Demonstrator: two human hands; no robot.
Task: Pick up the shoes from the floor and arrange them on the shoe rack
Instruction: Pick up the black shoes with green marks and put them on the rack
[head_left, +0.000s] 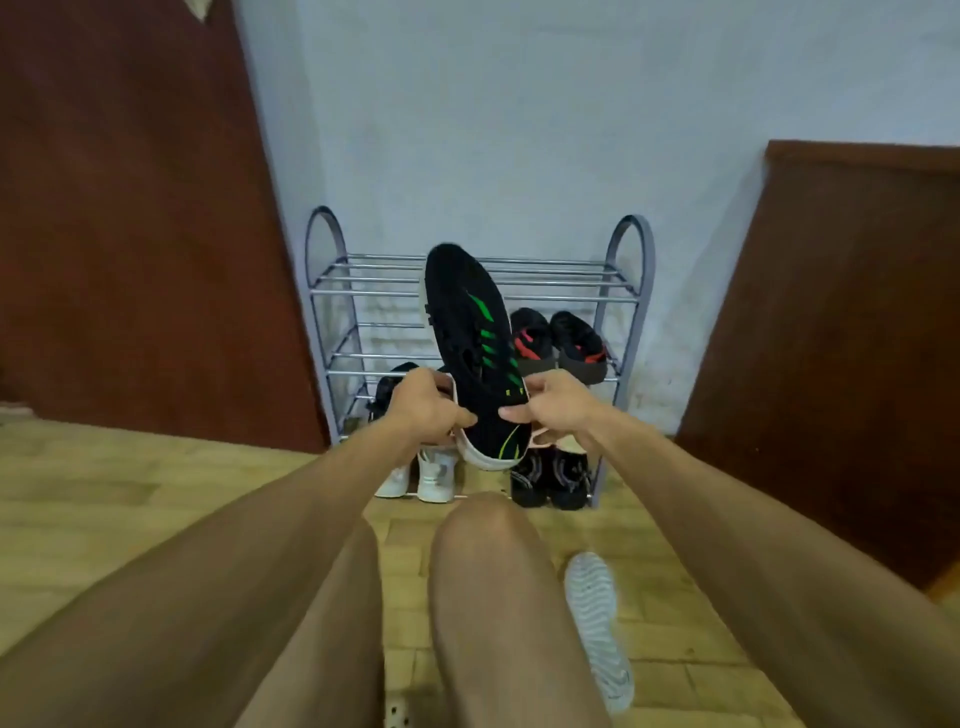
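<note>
I hold a black shoe with green stripes and a white sole up in front of the grey metal shoe rack, toe pointing up. My left hand grips its heel end from the left and my right hand grips it from the right. A black pair with red straps sits on the rack's middle shelf at the right. A white pair and a black pair stand on the bottom level. A dark shoe lies partly hidden behind my left hand. A grey-white shoe lies sole-up on the floor.
The rack stands against a pale blue wall. A dark red-brown door leans in at the left and a brown panel at the right. My bare knees fill the lower middle above the yellowish tiled floor. The rack's top shelf holds nothing.
</note>
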